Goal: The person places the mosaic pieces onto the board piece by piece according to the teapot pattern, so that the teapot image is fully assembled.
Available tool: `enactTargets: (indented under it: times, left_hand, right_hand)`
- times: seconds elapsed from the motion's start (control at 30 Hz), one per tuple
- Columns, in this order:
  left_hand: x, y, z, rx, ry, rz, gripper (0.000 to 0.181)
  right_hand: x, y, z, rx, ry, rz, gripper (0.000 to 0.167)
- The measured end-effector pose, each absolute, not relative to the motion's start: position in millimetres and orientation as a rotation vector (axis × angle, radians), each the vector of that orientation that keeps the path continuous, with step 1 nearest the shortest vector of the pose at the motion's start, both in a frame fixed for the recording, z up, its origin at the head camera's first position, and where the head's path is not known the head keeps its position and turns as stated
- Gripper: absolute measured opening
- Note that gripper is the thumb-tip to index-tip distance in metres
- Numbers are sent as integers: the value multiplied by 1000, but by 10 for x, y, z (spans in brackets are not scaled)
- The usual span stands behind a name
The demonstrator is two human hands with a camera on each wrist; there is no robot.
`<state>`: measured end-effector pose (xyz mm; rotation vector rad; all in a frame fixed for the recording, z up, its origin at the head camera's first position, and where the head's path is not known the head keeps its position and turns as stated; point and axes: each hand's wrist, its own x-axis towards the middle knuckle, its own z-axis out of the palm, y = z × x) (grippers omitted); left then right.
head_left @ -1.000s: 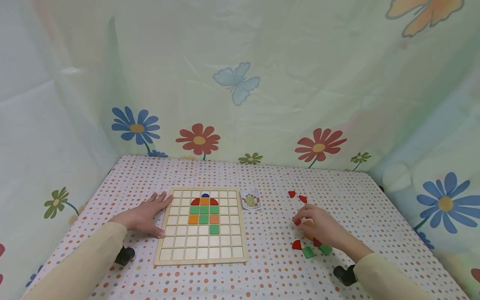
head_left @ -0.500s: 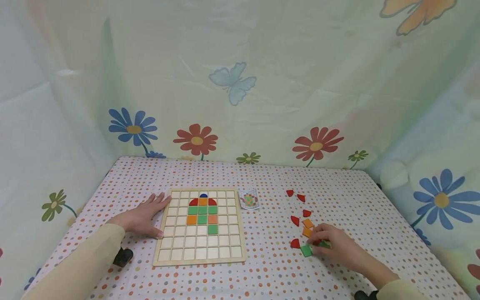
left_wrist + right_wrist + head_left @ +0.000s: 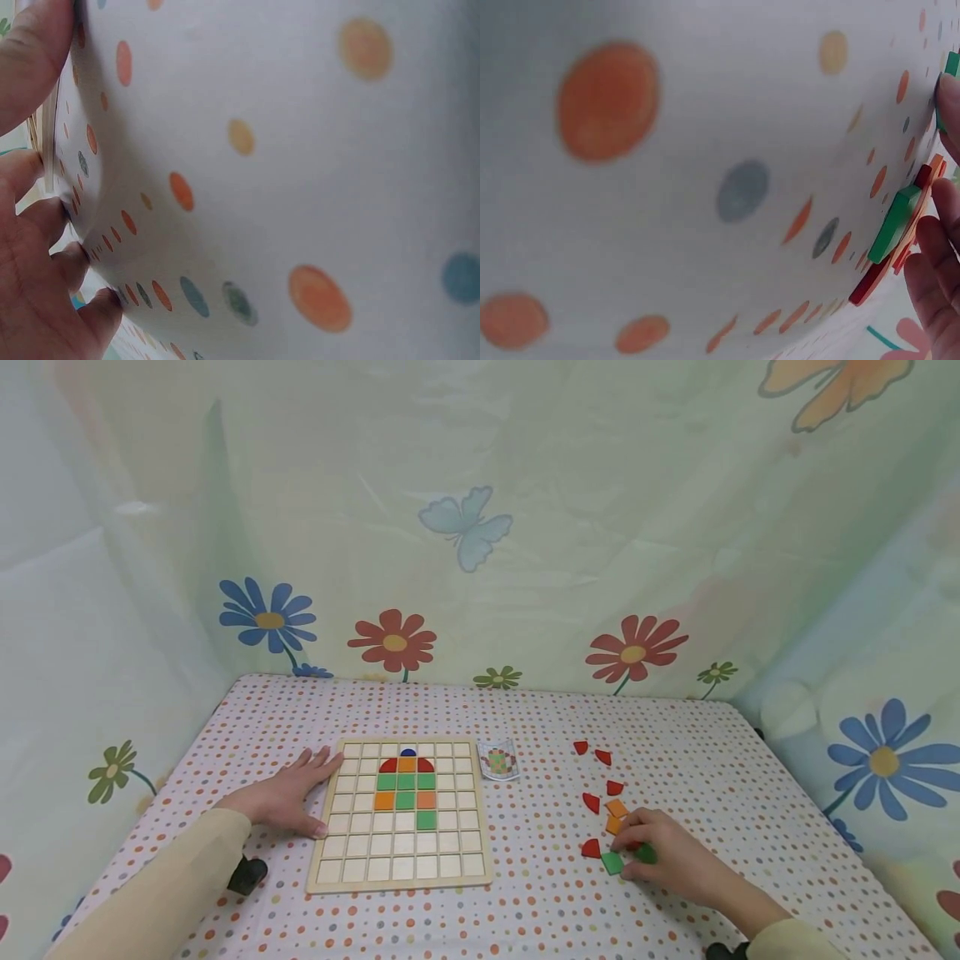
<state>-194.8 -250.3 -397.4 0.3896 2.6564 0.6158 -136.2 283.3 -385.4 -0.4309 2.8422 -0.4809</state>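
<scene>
My left hand (image 3: 281, 795) rests with spread fingers at the left edge of a wooden grid board (image 3: 395, 844). Its thumb (image 3: 30, 64) and fingertips lie along the frame in the left wrist view. On the board sit green, orange and red tiles, with a blue piece (image 3: 408, 752) on top. My right hand (image 3: 671, 856) hovers low over loose tiles; its thumb touches a green square tile (image 3: 612, 863), also visible as a green tile (image 3: 951, 67) in the right wrist view. Another green tile (image 3: 896, 225) lies beneath the loosely bent fingers, partly covering a red piece (image 3: 870, 281).
A small picture card (image 3: 498, 760) lies beside the board's upper right corner. Two orange tiles (image 3: 617, 808) and several red quarter-round pieces (image 3: 591, 802) are scattered left of and beyond the right hand. The dotted tablecloth (image 3: 540, 893) meets a floral backdrop (image 3: 480, 610).
My right hand has moved back toward me from the red and orange pieces to the green tiles, leaving a red piece on the cloth. The left hand has stayed by the board.
</scene>
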Motion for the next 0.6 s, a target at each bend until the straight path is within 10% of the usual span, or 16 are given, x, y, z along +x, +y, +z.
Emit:
enactTargets:
  times: [0.6]
  left_hand:
    - [-1927,-2489,-3937,398,2664,617,112]
  right_hand:
    - [-1482,2539,-3734,-597,2816,-588,15]
